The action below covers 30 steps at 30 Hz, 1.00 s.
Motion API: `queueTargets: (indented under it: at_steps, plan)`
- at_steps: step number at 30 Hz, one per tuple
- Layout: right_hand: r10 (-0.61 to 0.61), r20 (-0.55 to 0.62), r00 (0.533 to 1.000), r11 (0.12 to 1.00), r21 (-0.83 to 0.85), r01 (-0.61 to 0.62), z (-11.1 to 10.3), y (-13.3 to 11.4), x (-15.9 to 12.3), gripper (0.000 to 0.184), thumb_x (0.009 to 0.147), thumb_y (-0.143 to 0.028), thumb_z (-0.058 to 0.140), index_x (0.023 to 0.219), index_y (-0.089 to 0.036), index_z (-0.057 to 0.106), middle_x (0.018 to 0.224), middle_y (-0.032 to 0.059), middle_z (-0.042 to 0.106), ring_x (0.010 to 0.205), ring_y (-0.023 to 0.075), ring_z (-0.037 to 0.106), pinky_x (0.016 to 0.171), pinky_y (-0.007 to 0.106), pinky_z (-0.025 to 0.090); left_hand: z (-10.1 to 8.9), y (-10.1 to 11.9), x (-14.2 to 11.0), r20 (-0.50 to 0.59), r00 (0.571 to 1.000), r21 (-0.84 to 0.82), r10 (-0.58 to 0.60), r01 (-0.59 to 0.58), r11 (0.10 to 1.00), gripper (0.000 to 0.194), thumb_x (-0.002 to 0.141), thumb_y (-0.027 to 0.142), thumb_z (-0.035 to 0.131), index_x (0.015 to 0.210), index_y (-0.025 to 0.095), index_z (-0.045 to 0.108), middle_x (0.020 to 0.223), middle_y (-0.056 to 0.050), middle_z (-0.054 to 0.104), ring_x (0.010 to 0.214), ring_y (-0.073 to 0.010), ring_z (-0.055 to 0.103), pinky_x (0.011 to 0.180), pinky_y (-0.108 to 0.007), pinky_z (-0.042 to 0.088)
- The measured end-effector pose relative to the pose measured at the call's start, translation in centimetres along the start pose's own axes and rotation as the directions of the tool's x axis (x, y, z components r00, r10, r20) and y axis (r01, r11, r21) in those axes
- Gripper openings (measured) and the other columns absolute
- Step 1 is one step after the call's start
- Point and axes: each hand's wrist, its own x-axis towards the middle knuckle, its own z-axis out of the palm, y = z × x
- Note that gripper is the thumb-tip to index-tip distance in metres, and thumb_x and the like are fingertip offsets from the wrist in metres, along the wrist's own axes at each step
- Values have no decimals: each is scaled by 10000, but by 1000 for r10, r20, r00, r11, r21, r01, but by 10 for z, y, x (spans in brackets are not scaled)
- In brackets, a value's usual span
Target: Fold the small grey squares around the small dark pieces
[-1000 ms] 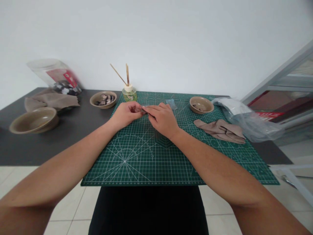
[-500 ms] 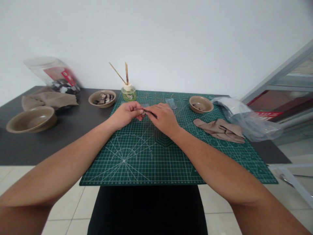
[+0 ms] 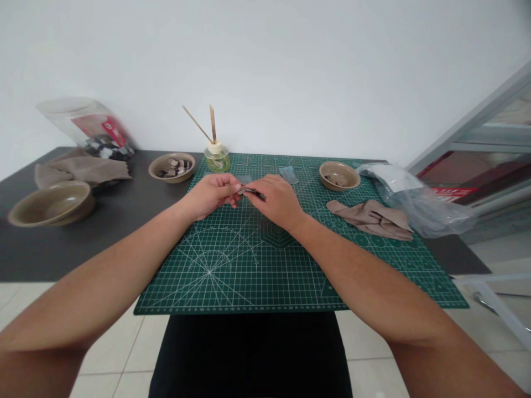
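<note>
Over the green cutting mat (image 3: 232, 287), my left hand (image 3: 211, 195) pinches a small pale piece (image 3: 241, 191) between thumb and fingers. My right hand (image 3: 279, 200) is closed on a thin dark tool (image 3: 259, 195), whose tip meets the small piece. Blur and size hide the tool's exact kind. Both hands are almost touching. To the left stands a tan bowl of dark and pale round pieces (image 3: 172, 167). Off to the right, another tan bowl (image 3: 339, 177) holds a few small pieces.
A larger tan bowl (image 3: 53, 204) and brown cloth (image 3: 83, 168) lie far left, before a clear container (image 3: 89, 130). A reed diffuser (image 3: 217, 157) stands behind my hands near small clear packets (image 3: 289, 175). Right are a brown cloth (image 3: 371, 219) and a plastic bag (image 3: 427, 204).
The small piece has turned slightly between my fingers, and the tool has shifted a little against it. The whole view has moved very slightly; the other things stay in place.
</note>
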Motion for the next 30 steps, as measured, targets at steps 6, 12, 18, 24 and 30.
queueTargets:
  at_steps: [6, 12, 18, 24, 30]
  plan:
    - [23, 12, 1000, 998, 57, -24, 0, 0, 0, 133, 989, -271, 630, 1015, -183, 727, 945, 54, 751, 906, 207, 635, 862, 333, 429, -1, 1, -1, 7, 1000, -13, -15, 15, 1000, 357, 663, 385, 930, 714, 146, 669, 614, -14, 653, 533, -107, 593, 529, -240, 519]
    - [0, 28, 1000, 997, 74, -3, -2, 1, 1, 114, 973, -256, 630, 939, -189, 716, 870, 40, 719, 866, 195, 601, 836, 322, 430, -3, -2, 0, 43, 998, -48, -45, 47, 998, 427, 649, 447, 937, 737, 147, 647, 614, -9, 665, 534, -105, 607, 544, -238, 530]
    - [34, 1, 999, 992, 118, -34, -4, 0, 1, 108, 953, -246, 626, 915, -205, 719, 905, 40, 734, 887, 195, 623, 864, 334, 434, -4, -3, 1, 100, 994, -71, -30, 37, 997, 452, 678, 486, 914, 778, 155, 623, 643, -25, 694, 558, -125, 640, 565, -257, 545]
    - [281, -11, 960, 913, 311, -264, -6, 0, 0, 107, 939, -308, 606, 936, -217, 663, 812, -13, 677, 728, 145, 599, 728, 282, 436, -3, -1, 0, 38, 998, 5, 48, -48, 999, 394, 703, 395, 902, 851, 153, 629, 751, -31, 742, 661, -150, 706, 658, -293, 586]
    - [371, 23, 928, 862, 365, -353, -4, -1, 0, 91, 877, -306, 640, 881, -222, 675, 783, -18, 679, 725, 145, 606, 708, 275, 428, -3, -7, 4, -45, 988, 98, 146, -141, 985, 374, 607, 249, 931, 838, 147, 656, 758, -6, 743, 719, -136, 709, 767, -306, 584]
